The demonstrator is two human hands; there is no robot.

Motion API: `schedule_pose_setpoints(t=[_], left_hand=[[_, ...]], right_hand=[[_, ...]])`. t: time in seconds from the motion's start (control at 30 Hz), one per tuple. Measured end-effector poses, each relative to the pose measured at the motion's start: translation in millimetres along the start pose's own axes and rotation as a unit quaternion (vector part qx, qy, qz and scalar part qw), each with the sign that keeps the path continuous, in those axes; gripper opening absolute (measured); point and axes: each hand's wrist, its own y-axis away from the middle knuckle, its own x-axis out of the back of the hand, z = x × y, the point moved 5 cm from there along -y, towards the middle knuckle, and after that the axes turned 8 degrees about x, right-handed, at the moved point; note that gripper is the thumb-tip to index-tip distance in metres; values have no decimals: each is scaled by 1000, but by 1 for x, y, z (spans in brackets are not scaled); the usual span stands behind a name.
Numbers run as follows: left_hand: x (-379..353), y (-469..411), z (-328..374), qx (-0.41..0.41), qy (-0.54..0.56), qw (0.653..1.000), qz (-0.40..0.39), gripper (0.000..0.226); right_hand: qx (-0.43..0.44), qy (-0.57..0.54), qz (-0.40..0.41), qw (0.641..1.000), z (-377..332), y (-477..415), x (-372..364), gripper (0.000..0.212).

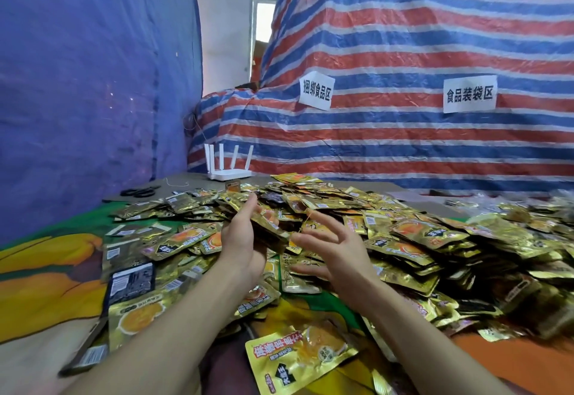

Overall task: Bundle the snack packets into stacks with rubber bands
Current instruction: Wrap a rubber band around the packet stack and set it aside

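At the packet heap, left hand (pixel 245 239) grips a stack (pixel 267 224); right hand (pixel 335 248) spreads a rubber band (pixel 306 219).
Around both hands, loose packets (pixel 419 239) lie unbundled; most work seemingly remains.

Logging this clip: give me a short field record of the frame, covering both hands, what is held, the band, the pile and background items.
left hand: holds a stack of packets above the pile
right hand: fingers spread, thin rubber band stretched from them toward the stack
band state: not yet clearly around the stack
loose packets: large gold heap over the table
scissors: far left, beyond the heap
router: white, four antennas, at the back
paper signs: two, on striped tarp
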Motion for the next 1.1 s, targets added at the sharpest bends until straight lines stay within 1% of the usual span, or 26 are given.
schedule_pose_setpoints(t=[0.07, 0.13, 0.2, 0.27, 0.33, 0.4, 0.57, 0.6, 0.7, 0.77, 0.83, 0.9, 0.97, 1.03, 1.1], left_hand=[[-1, 2, 0, -18, 7, 1000, 11, 38], [-4, 6, -1, -22, -1, 1000, 11, 42], [-8, 11, -3, -19, -5, 1000, -10, 39], [-12, 15, -6, -7, -4, 999, -36, 40], [-16, 18, -13, 18, -21, 998, -52, 44], [-18, 20, -21, 31, -43, 997, -53, 50], [-20, 19, -26, 21, -86, 994, -69, 62], [-20, 18, -26, 19, -94, 993, -71, 61], [-21, 17, -31, 19, -119, 989, -83, 40], [-21, 16, -34, 22, -135, 986, -93, 39], [-21, 15, -36, 33, -135, 985, -102, 44], [-21, 15, -36, 47, -118, 986, -110, 49], [-22, 16, -35, 54, -106, 984, -131, 46], [-23, 17, -37, 69, -116, 978, -158, 40], [-22, 19, -37, 81, -132, 975, -161, 36]], right_hand=[[-1, 8, -23, 1000, 4, 4, -10, 79], [10, 24, -31, 999, 5, 7, -16, 76], [24, 46, -24, 998, 4, 8, -17, 74], [39, 35, -22, 998, 3, 7, -17, 71], [55, 21, -31, 998, 3, 7, -18, 61], [83, 51, -23, 995, 2, 7, -18, 55], [103, 55, -8, 993, 2, 5, -15, 55], [108, 61, 0, 992, 1, 4, -14, 56], [105, 111, 28, 988, 0, 2, -11, 55], [101, 149, 37, 983, 2, 0, -8, 54], [115, 173, 37, 977, -1, 0, -6, 52], [137, 216, 22, 966, -7, 1, -5, 58], [149, 270, -20, 951, -11, 0, -5, 71], [128, 289, -72, 946, -12, -2, -6, 81], [108, 304, -101, 941, -13, -2, -8, 81]])
